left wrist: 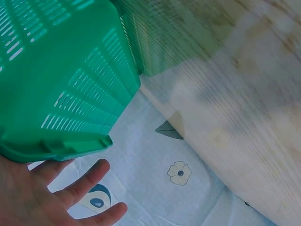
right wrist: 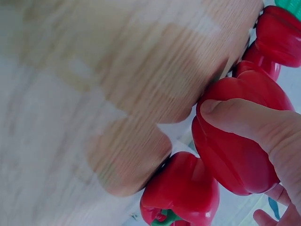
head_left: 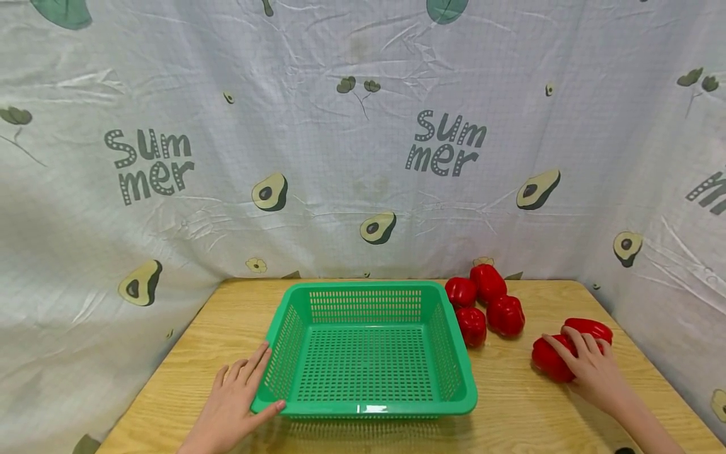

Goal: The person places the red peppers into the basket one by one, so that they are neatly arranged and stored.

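Peppers — four red ones (head_left: 484, 304) cluster right of centre by the green basket (head_left: 365, 403); left hand (head_left: 232, 397) lies flat against the basket's side, right hand (head_left: 592, 369) grips a red pepper (head_left: 550, 360) — another pepper (head_left: 590, 328) lies behind it.

This looks like a makeshift recording corner set up for staged handling work rather than a lived-in kitchen. A creased white cloth (head_left: 363, 126), printed with avocados and the word "Summer", hangs as a backdrop behind and to both sides of a small wooden desk (head_left: 522, 410), closing off any view of a room. The desk carries only a green plastic basket (head_left: 365, 353) and several red bell peppers (head_left: 488, 306), laid out like props.
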The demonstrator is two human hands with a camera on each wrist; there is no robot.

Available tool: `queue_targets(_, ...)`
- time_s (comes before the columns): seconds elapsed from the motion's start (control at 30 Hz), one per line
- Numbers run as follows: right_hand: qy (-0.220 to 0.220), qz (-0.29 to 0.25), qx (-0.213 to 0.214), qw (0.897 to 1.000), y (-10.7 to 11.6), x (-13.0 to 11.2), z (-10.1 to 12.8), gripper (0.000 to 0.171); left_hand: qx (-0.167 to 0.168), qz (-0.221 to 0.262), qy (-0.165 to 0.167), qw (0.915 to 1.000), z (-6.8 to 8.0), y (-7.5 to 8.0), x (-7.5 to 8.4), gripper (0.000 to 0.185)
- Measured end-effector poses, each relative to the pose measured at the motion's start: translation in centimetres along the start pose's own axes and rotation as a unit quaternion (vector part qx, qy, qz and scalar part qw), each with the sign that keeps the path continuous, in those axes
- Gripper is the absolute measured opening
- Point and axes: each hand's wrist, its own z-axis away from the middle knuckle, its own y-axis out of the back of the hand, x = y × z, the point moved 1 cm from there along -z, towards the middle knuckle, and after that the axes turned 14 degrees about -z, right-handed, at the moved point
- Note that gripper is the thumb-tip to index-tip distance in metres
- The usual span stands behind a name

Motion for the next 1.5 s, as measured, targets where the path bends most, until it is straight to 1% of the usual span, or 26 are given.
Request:
queue_targets(0.27, -0.005, -0.003, 0.006, 1.0, 0.3, -0.4, -0.1, 0.093, -0.017, 0.005, 0.007, 0.9998, 0.0, -0.1, 0.0, 0.082)
queue_targets(0.47, -0.006, -0.002, 0.012, 1.0, 0.4, -1.0, -0.4, 0.092, -0.015, 0.003, 0.008, 0.9999, -0.1, -0.1, 0.0, 0.082)
queue_targets(0.6, -0.024, -0.017, 0.0, 1.0, 0.3, -1.5, -0.7, 0.091, -0.011, 0.005, 0.004, 0.9999, -0.1, -0.1, -0.1, 0.081)
queue_targets(0.7, -0.044, -0.026, -0.023, 0.998, 0.2, -2.0, -1.1, 0.092, -0.012, 0.004, 0.003, 0.9999, -0.1, -0.1, -0.2, 0.081)
queue_targets(0.8, -0.057, -0.028, -0.034, 0.997, 0.0, -2.5, -1.4, 0.092, -0.006, 0.004, 0.002, 1.0, 0.0, -0.2, -0.1, 0.082)
queue_targets(0.93, -0.062, -0.038, -0.035, 0.997, -0.1, -3.0, -1.6, 0.094, -0.004, 0.008, 0.004, 1.0, 0.0, -0.2, -0.1, 0.082)
queue_targets(1.07, -0.058, -0.06, -0.035, 0.996, 0.0, -3.5, -1.7, 0.098, -0.019, 0.012, 0.008, 0.9997, 0.0, -0.3, -0.1, 0.081)
queue_targets(1.13, -0.055, -0.072, -0.034, 0.995, 0.0, -3.7, -1.8, 0.098, -0.02, 0.012, 0.007, 0.9997, -0.1, -0.3, -0.1, 0.081)
queue_targets(1.23, -0.053, -0.083, -0.029, 0.995, 0.0, -4.1, -2.2, 0.095, -0.014, 0.009, 0.004, 0.9999, -0.1, -0.2, -0.1, 0.081)
queue_targets(1.4, -0.076, -0.103, -0.043, 0.991, 0.1, -4.6, -2.9, 0.091, -0.004, 0.005, -0.001, 1.0, -0.1, -0.1, -0.1, 0.082)
queue_targets(1.5, -0.081, -0.108, -0.045, 0.99, -0.1, -5.0, -2.9, 0.09, 0.0, 0.003, -0.002, 1.0, -0.1, 0.0, 0.0, 0.082)
